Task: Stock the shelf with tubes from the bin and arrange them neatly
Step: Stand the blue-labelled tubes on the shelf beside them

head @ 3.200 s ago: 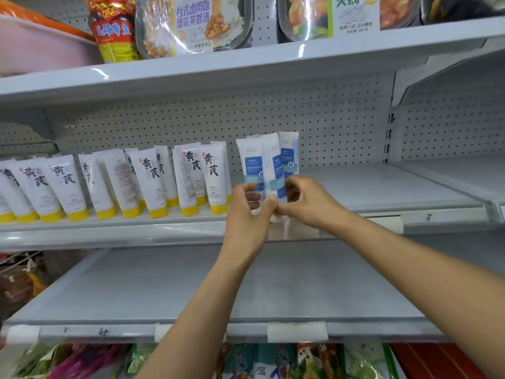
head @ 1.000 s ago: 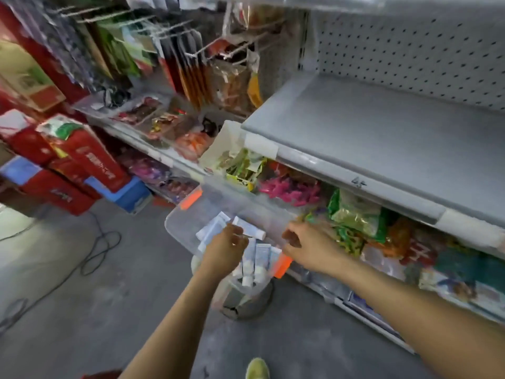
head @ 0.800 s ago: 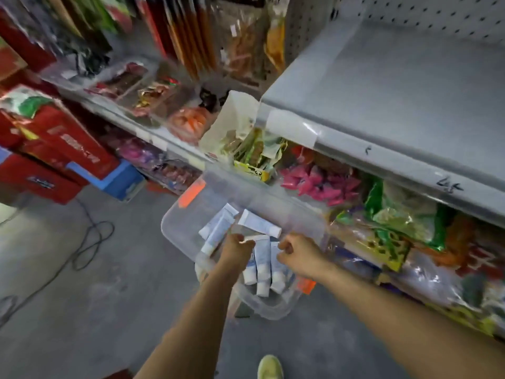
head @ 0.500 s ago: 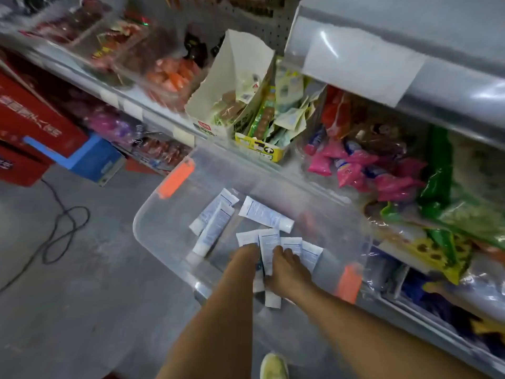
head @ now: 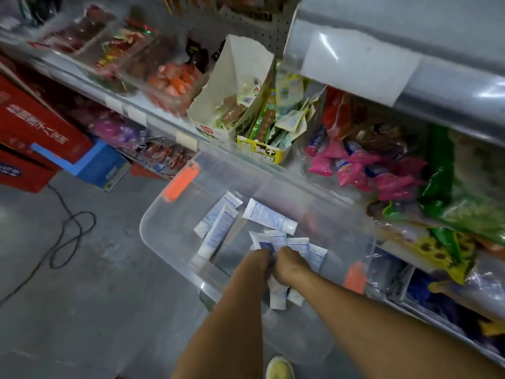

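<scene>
A clear plastic bin with orange latches stands on the floor below the shelves. Both my hands are down inside it, close together. My left hand and my right hand curl over a bunch of white-and-blue tubes; the flat ends fan out above the knuckles and the white caps stick out below the wrists. Two loose tubes lie side by side at the bin's left, and a single tube lies across the middle. The grey shelf juts out at the upper right.
Snack packets and an open cardboard display box fill the shelf behind the bin. Red cartons stand at the left, a black cable loops over the grey floor, and a yellow shoe shows at the bottom.
My view dropped from the stocked shelf to the bin. Both hands left the tubes on the shelf, reached into the bin and closed together on a bunch of tubes.
</scene>
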Demonstrator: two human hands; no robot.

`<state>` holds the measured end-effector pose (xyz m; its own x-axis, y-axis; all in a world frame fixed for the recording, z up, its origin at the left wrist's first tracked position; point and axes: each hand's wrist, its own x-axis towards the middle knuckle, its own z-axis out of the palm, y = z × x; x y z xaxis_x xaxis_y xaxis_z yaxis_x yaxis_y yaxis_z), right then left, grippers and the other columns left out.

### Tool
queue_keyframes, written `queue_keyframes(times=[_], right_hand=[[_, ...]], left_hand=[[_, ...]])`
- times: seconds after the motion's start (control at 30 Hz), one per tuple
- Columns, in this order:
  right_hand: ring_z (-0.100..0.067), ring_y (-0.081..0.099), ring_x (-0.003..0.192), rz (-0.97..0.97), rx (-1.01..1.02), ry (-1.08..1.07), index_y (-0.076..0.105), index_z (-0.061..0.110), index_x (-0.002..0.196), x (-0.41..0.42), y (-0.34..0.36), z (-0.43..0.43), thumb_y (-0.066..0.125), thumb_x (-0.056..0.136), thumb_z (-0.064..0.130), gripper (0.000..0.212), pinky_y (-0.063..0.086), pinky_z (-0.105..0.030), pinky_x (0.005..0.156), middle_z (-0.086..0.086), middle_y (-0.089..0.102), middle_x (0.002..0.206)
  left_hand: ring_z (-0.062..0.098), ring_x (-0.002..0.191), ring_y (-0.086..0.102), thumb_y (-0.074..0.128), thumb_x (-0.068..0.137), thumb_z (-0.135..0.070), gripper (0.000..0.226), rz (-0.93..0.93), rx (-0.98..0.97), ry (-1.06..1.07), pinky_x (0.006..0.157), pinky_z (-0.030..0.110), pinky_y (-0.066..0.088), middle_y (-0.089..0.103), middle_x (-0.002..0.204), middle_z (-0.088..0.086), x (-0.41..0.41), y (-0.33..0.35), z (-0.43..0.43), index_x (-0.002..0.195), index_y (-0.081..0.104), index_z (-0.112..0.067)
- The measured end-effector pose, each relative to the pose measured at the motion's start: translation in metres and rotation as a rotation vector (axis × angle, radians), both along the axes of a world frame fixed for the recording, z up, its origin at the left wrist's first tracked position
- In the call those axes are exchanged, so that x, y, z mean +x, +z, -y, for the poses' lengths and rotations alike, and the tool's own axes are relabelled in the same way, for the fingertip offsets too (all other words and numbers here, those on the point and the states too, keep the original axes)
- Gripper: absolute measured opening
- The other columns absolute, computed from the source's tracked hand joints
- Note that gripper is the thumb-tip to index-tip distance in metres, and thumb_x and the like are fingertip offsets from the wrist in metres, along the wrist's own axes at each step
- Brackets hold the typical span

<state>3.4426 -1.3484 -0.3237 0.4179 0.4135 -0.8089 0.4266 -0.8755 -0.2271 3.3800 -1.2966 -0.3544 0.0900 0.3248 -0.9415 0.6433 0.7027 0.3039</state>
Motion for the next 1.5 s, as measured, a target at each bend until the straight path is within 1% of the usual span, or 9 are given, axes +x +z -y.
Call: queue_keyframes(times=[0.1,0.4,0.57,0.77,0.87,1.0,1.1,1.27,1.5], right_hand=[[-0.034,0.055,0.119,-0.030,0.012,-0.010,0.045,0.011,0.137,-0.001,0.000,0.009,0.047,0.096,0.033,0.047,0.046,-0.037,0.089,-0.016,0.054,0.133],[-0.036,0.052,0.121,-0.176,0.156,-0.409,0.031,0.004,0.143,0.012,-0.015,0.013,0.042,0.097,0.042,0.060,0.046,-0.036,0.094,-0.018,0.048,0.140],[-0.020,0.052,0.055,-0.297,0.252,-0.482,0.052,0.009,0.113,0.022,0.028,0.026,0.053,0.091,0.039,0.037,0.035,-0.023,0.042,-0.010,0.058,0.078],[-0.020,0.044,0.045,-0.394,0.522,-0.644,0.063,0.002,0.092,0.046,0.132,0.084,0.063,0.087,0.035,0.033,0.031,-0.019,0.040,-0.012,0.055,0.066],[-0.014,0.045,0.042,-0.620,0.677,-0.704,0.063,0.010,0.091,0.058,0.194,0.139,0.072,0.084,0.031,0.025,0.030,-0.017,0.036,-0.007,0.055,0.061],[-0.014,0.049,0.042,-0.681,0.744,-0.635,0.064,0.009,0.088,0.080,0.270,0.237,0.071,0.082,0.024,0.017,0.029,-0.016,0.037,-0.008,0.060,0.061],[-0.018,0.051,0.047,-0.577,0.785,-0.581,0.068,0.009,0.083,0.102,0.316,0.324,0.061,0.089,0.029,0.022,0.035,-0.019,0.042,-0.011,0.062,0.063],[-0.019,0.045,0.040,-0.366,0.880,-0.572,0.064,0.002,0.088,0.143,0.379,0.480,0.050,0.092,0.032,0.033,0.030,-0.016,0.041,-0.015,0.059,0.061],[-0.018,0.044,0.045,-0.161,1.076,-0.525,0.058,0.011,0.079,0.186,0.475,0.660,0.059,0.071,0.023,0.014,0.025,-0.023,0.046,-0.011,0.052,0.064]], left_hand=[[0.033,0.107,0.064,0.055,0.086,-0.045,0.039,0.011,0.031,-0.014,0.101,0.046,0.048,0.067,0.119,0.019,-0.003,-0.033,0.012,0.096,0.070,-0.010],[0.038,0.106,0.064,0.044,0.093,-0.041,0.048,0.049,0.130,0.214,0.098,0.050,0.049,0.065,0.118,0.021,-0.001,-0.034,-0.002,0.121,0.059,-0.005],[0.039,0.089,0.066,0.049,0.099,-0.035,0.031,0.178,0.107,0.366,0.076,0.047,0.057,0.065,0.106,0.024,-0.010,0.047,0.021,0.105,0.056,-0.005],[0.029,0.055,0.062,0.049,0.100,-0.030,0.035,0.338,0.201,0.496,0.068,0.043,0.055,0.065,0.065,0.020,-0.016,0.147,0.079,0.095,0.058,0.003],[0.030,0.059,0.063,0.051,0.099,-0.025,0.029,0.429,0.320,0.452,0.060,0.038,0.056,0.066,0.074,0.023,0.000,0.197,0.125,0.102,0.060,0.002],[0.042,0.095,0.067,0.057,0.093,-0.028,0.024,0.571,0.459,0.389,0.086,0.060,0.053,0.068,0.107,0.024,0.034,0.257,0.210,0.114,0.061,-0.017],[0.040,0.097,0.066,0.066,0.078,-0.041,0.038,0.656,0.525,0.327,0.086,0.062,0.052,0.067,0.111,0.021,0.061,0.296,0.291,0.112,0.059,-0.024],[0.032,0.084,0.063,0.049,0.094,-0.006,0.027,0.831,0.460,0.242,0.081,0.055,0.055,0.065,0.107,0.023,0.108,0.372,0.430,0.120,0.052,-0.008],[0.032,0.104,0.065,0.052,0.081,-0.010,0.043,1.037,0.559,-0.300,0.090,0.060,0.051,0.066,0.117,0.014,0.157,0.488,0.585,0.123,0.052,-0.019]])
